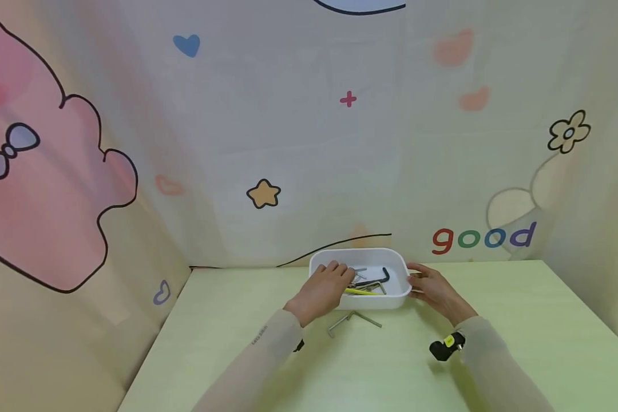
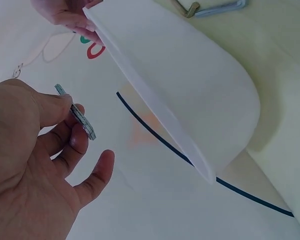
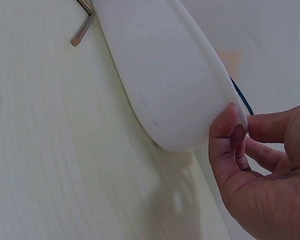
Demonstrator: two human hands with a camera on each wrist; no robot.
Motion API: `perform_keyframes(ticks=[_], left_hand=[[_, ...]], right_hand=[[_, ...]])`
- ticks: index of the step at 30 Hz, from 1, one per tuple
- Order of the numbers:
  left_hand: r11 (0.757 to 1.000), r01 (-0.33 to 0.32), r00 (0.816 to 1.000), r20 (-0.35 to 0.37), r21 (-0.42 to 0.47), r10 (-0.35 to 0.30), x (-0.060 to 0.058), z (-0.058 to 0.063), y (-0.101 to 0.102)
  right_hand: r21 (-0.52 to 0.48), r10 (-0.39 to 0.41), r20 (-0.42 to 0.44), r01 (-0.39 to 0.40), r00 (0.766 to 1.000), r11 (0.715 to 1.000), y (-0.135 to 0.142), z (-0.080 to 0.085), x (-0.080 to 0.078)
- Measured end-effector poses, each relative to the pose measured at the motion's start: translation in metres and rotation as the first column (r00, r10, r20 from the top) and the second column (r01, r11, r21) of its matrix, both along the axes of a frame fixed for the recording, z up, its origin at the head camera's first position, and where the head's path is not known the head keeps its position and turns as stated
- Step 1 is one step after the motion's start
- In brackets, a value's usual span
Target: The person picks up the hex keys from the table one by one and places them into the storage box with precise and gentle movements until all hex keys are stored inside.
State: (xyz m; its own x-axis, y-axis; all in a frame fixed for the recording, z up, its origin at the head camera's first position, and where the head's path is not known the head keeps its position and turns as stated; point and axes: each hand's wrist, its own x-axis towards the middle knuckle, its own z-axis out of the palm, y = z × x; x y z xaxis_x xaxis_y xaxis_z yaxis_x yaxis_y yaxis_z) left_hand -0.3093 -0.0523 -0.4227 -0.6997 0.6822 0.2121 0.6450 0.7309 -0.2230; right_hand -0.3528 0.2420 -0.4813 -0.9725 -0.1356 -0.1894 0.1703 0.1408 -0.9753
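Note:
A white plastic bin (image 1: 378, 302) stands at the back of the table. Over its left part is my left hand (image 1: 325, 288), pinching a small, thin grey metal piece (image 2: 77, 113) between thumb and fingers; its exact kind I cannot tell. My right hand (image 1: 436, 290) grips the bin's right end, thumb and fingers on either side of the rim (image 3: 233, 92). Inside lie a black hex key (image 1: 386, 274), a yellow stick-like thing (image 1: 359, 292) and several smaller metal pieces, partly hidden by the left hand.
Two L-shaped metal hex keys (image 1: 368, 320) lie end to end on the pale green table (image 1: 381, 372), just in front of the bin. A printed cloth (image 1: 309, 143) hangs close behind the bin, along the table's back edge.

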Motion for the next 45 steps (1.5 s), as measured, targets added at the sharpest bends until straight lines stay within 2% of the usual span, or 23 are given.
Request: perform_keyframes(ticks=[17, 30, 42, 45], left_hand=[[1.000, -0.026, 0.999, 0.033, -0.014, 0.026, -0.019, 0.007, 0.007], [0.997, -0.075, 0.993, 0.089, -0.037, 0.078, -0.033, 0.014, 0.015], [0.994, -0.104, 0.986, 0.129, -0.020, 0.105, -0.048, 0.008, 0.025], [0.995, -0.102, 0.985, 0.143, -0.003, 0.101, -0.051, 0.007, 0.026]], right_hand=[[-0.025, -0.007, 0.002, 0.007, 1.000, 1.000, -0.001, 0.000, 0.002], [-0.035, -0.001, -0.016, 0.001, 1.000, 0.999, -0.001, -0.002, 0.001], [-0.047, -0.008, -0.013, 0.007, 1.000, 0.999, 0.000, 0.000, 0.003], [-0.043, 0.011, -0.029, -0.013, 1.000, 0.999, 0.001, 0.000, 0.003]])
